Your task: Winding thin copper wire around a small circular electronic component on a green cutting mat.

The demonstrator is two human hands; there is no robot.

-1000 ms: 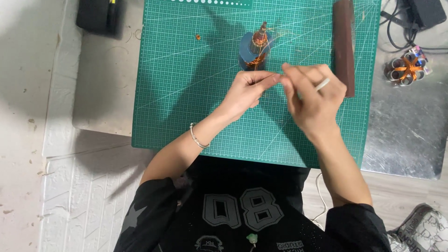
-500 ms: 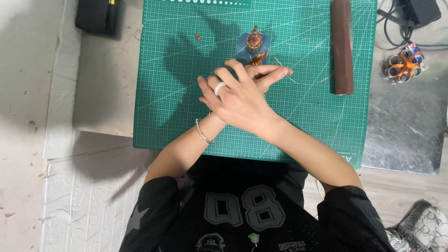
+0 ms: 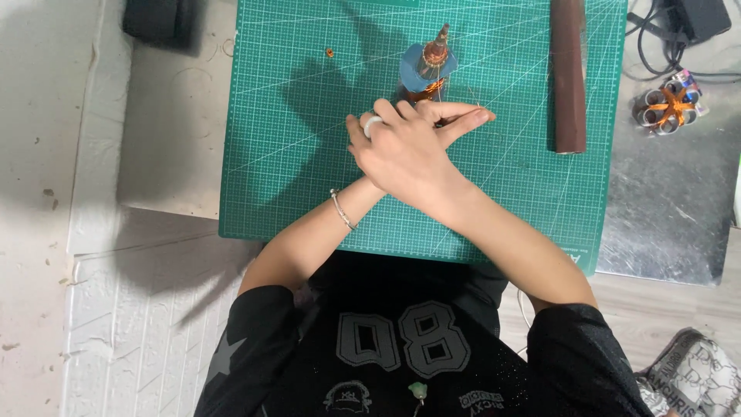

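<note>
The arms cross over the green cutting mat (image 3: 293, 154) on the counter (image 3: 177, 139). The right hand (image 3: 405, 154), with a pale ring, lies on top, fingers (image 3: 382, 116) curled; what they hold cannot be told. The left hand (image 3: 455, 117) sits mostly hidden beneath, fingertips extended rightward. Just beyond the fingers stands a small blue-and-copper spool (image 3: 427, 66) with thin wire. A brown roll (image 3: 569, 73) lies well to the right.

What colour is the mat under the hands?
Green cutting mat with a pale grid, seen in the head view.
</note>
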